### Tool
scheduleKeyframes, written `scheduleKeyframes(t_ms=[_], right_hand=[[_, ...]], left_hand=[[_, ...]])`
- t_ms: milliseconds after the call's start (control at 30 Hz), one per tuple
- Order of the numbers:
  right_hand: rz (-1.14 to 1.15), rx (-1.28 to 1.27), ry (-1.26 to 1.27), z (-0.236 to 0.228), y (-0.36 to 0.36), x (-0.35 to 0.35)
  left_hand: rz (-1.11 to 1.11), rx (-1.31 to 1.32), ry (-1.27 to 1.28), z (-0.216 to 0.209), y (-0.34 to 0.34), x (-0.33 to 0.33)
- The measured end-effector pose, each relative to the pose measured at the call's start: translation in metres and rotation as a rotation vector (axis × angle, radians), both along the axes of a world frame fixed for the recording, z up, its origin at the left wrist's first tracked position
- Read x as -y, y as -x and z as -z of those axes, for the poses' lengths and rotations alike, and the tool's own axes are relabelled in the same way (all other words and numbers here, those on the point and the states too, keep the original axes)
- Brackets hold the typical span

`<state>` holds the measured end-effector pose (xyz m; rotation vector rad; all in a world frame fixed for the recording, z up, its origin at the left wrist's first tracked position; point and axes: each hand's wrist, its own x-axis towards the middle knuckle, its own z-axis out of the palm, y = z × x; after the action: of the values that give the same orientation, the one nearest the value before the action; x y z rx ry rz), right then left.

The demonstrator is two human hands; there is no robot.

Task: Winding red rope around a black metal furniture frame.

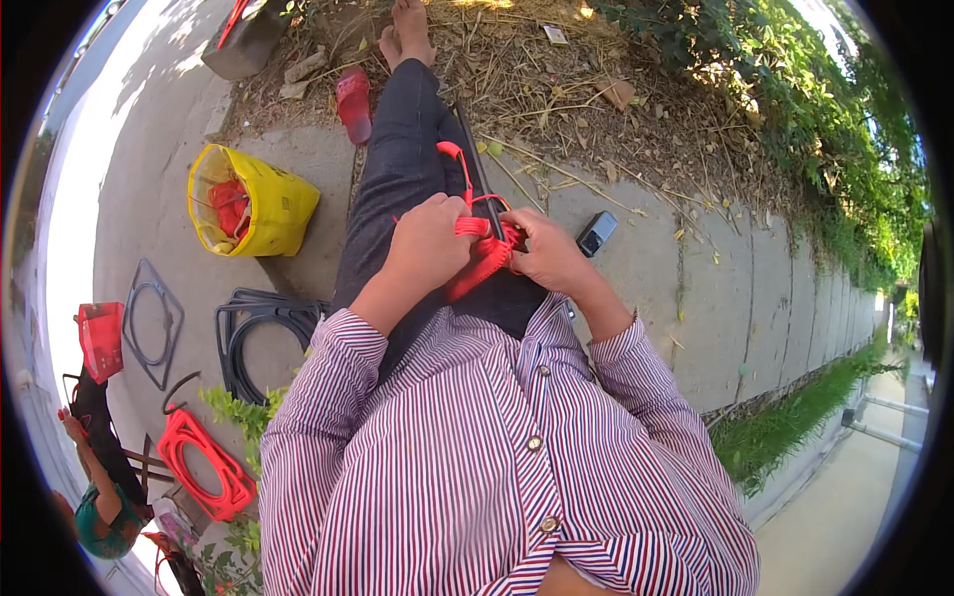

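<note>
Over my lap lies a dark metal bar (pixel 474 164) with red cord (pixel 481 270) wrapped and bunched about its near end. My left hand (pixel 429 245) is closed around a bundle of the red cord, to the left of the bar. On the other side, my right hand (pixel 549 255) pinches the red cord between thumb and fingers, close to the bar. A loose red loop (pixel 450 149) of cord hangs past my hands toward my knee. What lies beneath both hands is hidden.
A yellow bag (pixel 278 204) with red material inside stands at left. Near it lie dark frames (pixel 231 333), (pixel 149 328) and a red-wrapped frame (pixel 177 447). A phone (pixel 596 233) rests on the paving at right. A red slipper (pixel 354 104) lies ahead. Another person (pixel 104 512) is at far left.
</note>
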<state>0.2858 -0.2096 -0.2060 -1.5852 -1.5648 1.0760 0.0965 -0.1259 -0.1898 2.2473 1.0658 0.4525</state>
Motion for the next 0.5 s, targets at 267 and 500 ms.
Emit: scheduleKeyframes(t_ms=[267, 500], right_hand=[[0.073, 0.239, -0.151, 0.007, -0.008, 0.006], [0.388, -0.903, -0.222, -0.035, -0.067, 0.033]], left_hand=[[-0.070, -0.032, 0.079, 0.008, -0.014, 0.009], [-0.159, 0.647, 1.217, 0.020, 0.000, 0.009]])
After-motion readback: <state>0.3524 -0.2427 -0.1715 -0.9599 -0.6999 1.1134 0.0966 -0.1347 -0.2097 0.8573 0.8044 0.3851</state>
